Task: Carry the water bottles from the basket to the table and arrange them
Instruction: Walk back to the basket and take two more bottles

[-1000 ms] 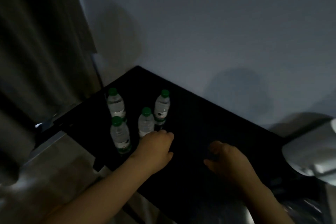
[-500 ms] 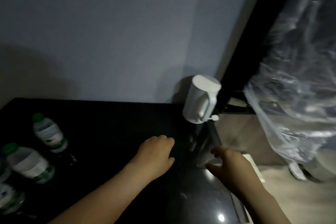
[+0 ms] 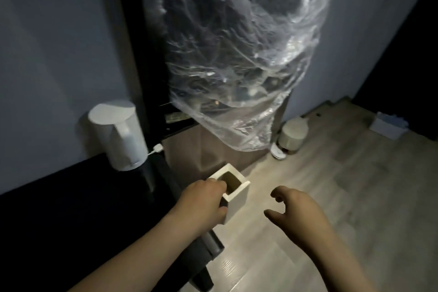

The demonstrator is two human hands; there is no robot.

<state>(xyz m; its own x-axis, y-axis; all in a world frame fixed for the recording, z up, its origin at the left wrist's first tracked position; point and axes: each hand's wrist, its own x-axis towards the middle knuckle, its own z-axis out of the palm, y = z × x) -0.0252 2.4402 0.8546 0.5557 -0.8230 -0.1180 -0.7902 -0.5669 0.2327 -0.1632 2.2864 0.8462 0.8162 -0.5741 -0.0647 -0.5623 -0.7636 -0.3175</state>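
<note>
Left hand (image 3: 201, 204) curled, perhaps gripping basket (image 3: 237, 201)

The basket (image 3: 237, 204) was a tall white box with a square mouth and thick, plain walls. It stood upright on the wooden floor (image 3: 331, 197), with the mouth open to the top, and its inside showed only a dull brownish shade. It was placed just beside the end of the table (image 3: 71, 208). Its near left corner was covered by the left hand (image 3: 203, 199); perhaps the fingers touched the rim, but the dim view did not make this sure. The table was black with a smooth, slightly shining top. It ran along the grey-blue wall (image 3: 47, 54) at the left side, and its dark end frame came down next to the basket.
</note>
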